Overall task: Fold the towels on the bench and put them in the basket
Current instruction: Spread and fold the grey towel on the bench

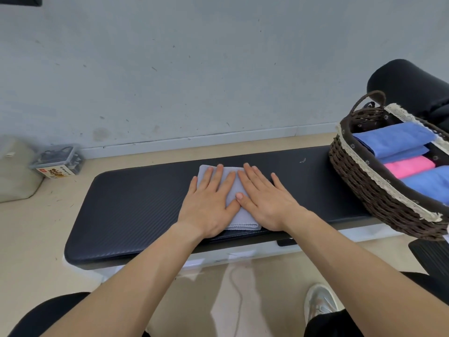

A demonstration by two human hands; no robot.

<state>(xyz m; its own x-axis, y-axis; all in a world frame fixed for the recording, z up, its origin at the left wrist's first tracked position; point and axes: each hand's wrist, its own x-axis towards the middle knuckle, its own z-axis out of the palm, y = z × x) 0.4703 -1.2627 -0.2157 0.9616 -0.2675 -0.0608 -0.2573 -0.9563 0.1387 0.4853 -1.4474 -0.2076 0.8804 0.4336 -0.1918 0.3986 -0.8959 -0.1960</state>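
Observation:
A folded pale grey towel (pixel 233 190) lies in the middle of the black padded bench (pixel 136 207). My left hand (pixel 209 203) and my right hand (pixel 264 198) both press flat on it with fingers spread, thumbs touching near its centre. Neither hand grips anything. At the bench's right end stands a dark wicker basket (pixel 364 190) with a lace-trimmed lining. Inside it lie folded towels: a blue one (pixel 393 139), a pink one (pixel 408 166) and another blue one (pixel 430 181).
A clear plastic box (pixel 58 161) with dark items sits on the floor by the wall at the left, next to a pale bag (pixel 14 166). A black padded roll (pixel 410 83) rises behind the basket. My shoe (pixel 320 300) rests on the floor below the bench.

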